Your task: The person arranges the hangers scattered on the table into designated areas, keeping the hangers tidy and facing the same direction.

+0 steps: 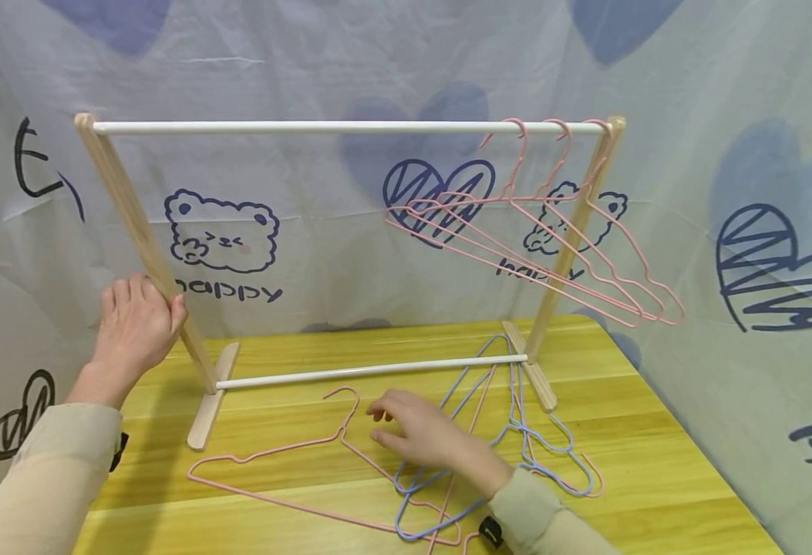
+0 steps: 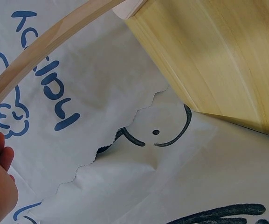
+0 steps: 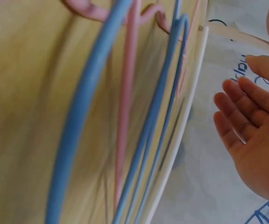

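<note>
– Blue hanger [image 3: 73,121] lies closest in the right wrist view. State condition of right hand [image 1: 419,432].
– Fingers relaxed, holding nothing. Pink hanger [image 1: 342,434], slim and triangular, lies on the bench [image 1: 655,462], hook just beside them.
– Left hand [image 1: 136,320]?
– Fingers wrapped round the wooden upright [image 1: 136,216].

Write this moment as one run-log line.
left grip: holds left wooden upright | right grip: empty, near loose pink hanger | top bar: three hung pink hangers | table: blue hangers
</note>
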Available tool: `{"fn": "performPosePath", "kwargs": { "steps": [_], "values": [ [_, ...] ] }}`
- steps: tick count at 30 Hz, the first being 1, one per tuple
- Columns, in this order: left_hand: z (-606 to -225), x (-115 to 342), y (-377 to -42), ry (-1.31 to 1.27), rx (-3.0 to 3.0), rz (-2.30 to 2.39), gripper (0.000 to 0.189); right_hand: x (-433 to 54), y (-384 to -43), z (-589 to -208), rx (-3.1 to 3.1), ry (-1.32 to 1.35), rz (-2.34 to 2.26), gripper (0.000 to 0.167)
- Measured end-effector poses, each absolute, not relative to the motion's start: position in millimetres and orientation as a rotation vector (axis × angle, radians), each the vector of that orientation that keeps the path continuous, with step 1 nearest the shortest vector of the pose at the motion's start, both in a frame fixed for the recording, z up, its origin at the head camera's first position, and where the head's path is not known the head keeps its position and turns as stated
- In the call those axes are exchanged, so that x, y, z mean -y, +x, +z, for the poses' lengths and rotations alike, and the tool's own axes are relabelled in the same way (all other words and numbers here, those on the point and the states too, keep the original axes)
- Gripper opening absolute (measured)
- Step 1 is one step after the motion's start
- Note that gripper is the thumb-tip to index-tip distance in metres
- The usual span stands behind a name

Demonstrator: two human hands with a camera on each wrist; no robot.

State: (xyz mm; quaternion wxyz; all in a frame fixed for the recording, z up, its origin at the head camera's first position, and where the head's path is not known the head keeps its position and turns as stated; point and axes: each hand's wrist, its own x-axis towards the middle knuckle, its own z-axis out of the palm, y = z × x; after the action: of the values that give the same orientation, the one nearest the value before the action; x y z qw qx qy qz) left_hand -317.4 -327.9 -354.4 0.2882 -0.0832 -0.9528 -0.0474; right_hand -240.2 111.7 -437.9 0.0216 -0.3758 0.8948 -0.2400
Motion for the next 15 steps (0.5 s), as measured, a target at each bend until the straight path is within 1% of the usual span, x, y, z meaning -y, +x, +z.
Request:
{"fn": "performPosePath", "kwargs": {
  "steps": [7, 15],
  "values": [
    [-355.0, 327.9, -316.3, -0.214, 2.560, -0.131, 0.040, -105.6, -241.0, -454.5, -2.717, -1.211, -0.598, 0.027],
    [-355.8, 328.1, -317.2, -0.212, 2.557, -0.129, 0.039, -103.0, -234.2, -458.0, -2.661, -1.158, -0.544, 0.015]
  ]
}}
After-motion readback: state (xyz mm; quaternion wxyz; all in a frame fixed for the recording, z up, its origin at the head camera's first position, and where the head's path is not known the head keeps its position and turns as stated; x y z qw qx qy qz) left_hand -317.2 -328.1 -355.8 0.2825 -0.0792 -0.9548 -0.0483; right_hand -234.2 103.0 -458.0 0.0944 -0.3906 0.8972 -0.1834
